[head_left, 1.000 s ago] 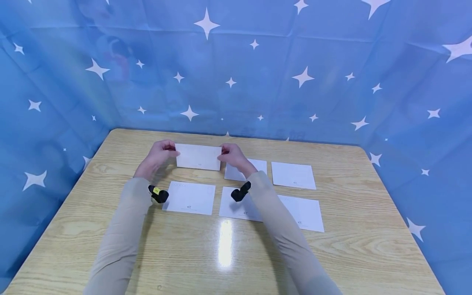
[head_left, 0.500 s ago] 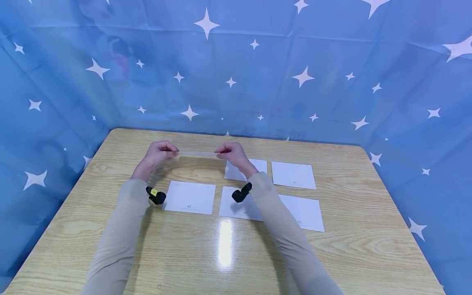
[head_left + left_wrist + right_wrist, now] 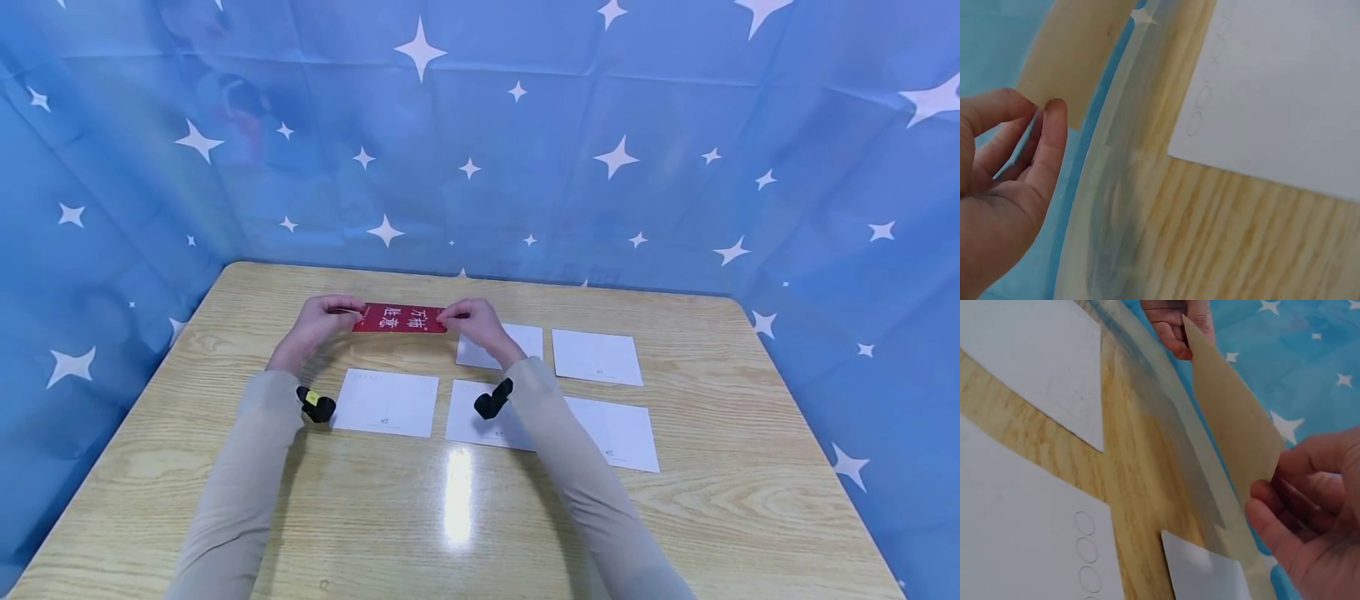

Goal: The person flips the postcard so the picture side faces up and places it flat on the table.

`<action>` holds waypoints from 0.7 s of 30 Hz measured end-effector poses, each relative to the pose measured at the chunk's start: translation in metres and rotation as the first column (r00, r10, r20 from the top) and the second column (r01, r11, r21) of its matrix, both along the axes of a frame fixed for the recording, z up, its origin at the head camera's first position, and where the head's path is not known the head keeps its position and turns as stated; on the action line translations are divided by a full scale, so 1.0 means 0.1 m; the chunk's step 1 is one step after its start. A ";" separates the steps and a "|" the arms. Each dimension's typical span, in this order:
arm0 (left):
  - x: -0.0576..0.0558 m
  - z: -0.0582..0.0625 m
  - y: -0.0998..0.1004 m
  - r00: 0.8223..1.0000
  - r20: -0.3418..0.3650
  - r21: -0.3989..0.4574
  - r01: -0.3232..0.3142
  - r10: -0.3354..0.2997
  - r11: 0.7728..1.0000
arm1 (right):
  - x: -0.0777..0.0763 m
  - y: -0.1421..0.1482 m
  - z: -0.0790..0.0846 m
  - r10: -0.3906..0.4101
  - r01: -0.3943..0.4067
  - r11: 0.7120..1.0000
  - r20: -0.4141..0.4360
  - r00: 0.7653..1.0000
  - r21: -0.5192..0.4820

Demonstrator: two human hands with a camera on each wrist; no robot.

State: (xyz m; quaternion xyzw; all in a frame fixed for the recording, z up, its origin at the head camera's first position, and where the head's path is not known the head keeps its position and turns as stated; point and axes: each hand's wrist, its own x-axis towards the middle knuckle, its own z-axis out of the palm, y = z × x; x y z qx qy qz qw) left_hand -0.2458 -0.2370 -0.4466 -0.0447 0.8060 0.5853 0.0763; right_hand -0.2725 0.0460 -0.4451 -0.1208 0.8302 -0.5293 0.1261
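Note:
A postcard (image 3: 401, 318) is held above the far left part of the table, its red face with white characters turned up toward the head camera. My left hand (image 3: 321, 323) pinches its left end between thumb and fingers. At the opposite end, my right hand (image 3: 477, 323) pinches it the same way. Both wrist views look at the card's pale underside, where the postcard (image 3: 1075, 59) appears beside the left fingers and the postcard (image 3: 1232, 415) stretches between both hands. Below it lies a white postcard (image 3: 386, 402); another white postcard (image 3: 528, 337) is partly behind the right hand.
More white postcards lie in two rows: a far-right postcard (image 3: 597, 357), a near-middle postcard (image 3: 468, 417) and a near-right postcard (image 3: 626, 433), the last two partly under the right sleeve. The wooden table (image 3: 360, 517) meets a blue starred curtain (image 3: 480, 117) behind.
The held postcard has turned over between my hands: its white face showed first, then its thin edge, now its red face. The hands stay nearly in place, and the lying postcards have not moved.

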 end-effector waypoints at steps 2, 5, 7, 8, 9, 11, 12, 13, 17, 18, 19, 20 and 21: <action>0.00 -0.02 0.01 1.000 0.013 -0.023 -0.004 0.005 1.000 | 0.01 0.00 -0.02 0.003 -0.003 1.000 0.002 1.000 0.018; -0.01 -0.05 0.01 1.000 0.015 -0.034 -0.007 0.008 0.999 | 0.02 -0.01 -0.05 0.007 -0.007 0.999 0.009 1.000 0.040; -0.01 -0.07 0.02 1.000 0.011 -0.044 -0.007 0.007 0.999 | 0.03 -0.02 -0.05 0.007 -0.008 0.999 0.018 1.000 0.047; -0.02 -0.08 0.02 1.000 0.005 -0.047 -0.001 0.002 0.999 | 0.04 -0.02 -0.05 0.007 -0.008 0.999 0.022 1.000 0.051; -0.02 -0.09 0.02 1.000 0.004 -0.056 -0.002 0.002 0.998 | 0.04 -0.03 -0.05 0.006 -0.007 0.998 0.027 1.000 0.058; -0.03 -0.11 0.02 1.000 0.003 -0.080 -0.001 0.001 0.997 | 0.05 -0.04 -0.05 0.003 -0.005 0.998 0.039 0.999 0.069; -0.04 -0.12 0.03 1.000 0.006 -0.096 0.000 0.000 0.995 | 0.06 -0.05 -0.05 0.001 -0.004 0.997 0.041 0.999 0.078; -0.04 -0.13 0.03 1.000 0.012 -0.114 0.001 0.000 0.993 | 0.06 -0.05 -0.05 0.000 -0.004 0.996 0.039 0.999 0.090; -0.06 -0.17 0.06 1.000 0.024 -0.150 0.019 -0.016 0.989 | 0.06 -0.08 -0.07 0.009 -0.013 0.992 0.029 1.000 0.125; -0.06 -0.17 0.07 0.999 0.027 -0.156 0.021 -0.017 0.988 | 0.06 -0.08 -0.07 0.013 -0.016 0.991 0.025 1.000 0.132; -0.06 -0.18 0.08 0.999 0.028 -0.161 0.026 -0.022 0.987 | 0.06 -0.09 -0.07 0.018 -0.021 0.990 0.021 1.000 0.142; -0.07 -0.18 0.08 0.999 0.022 -0.167 0.032 -0.029 0.985 | 0.06 -0.10 -0.07 0.022 -0.025 0.988 0.020 1.000 0.150; -0.07 -0.17 0.09 0.999 0.018 -0.173 0.036 -0.033 0.984 | 0.06 -0.11 -0.07 0.025 -0.028 0.987 0.020 0.999 0.159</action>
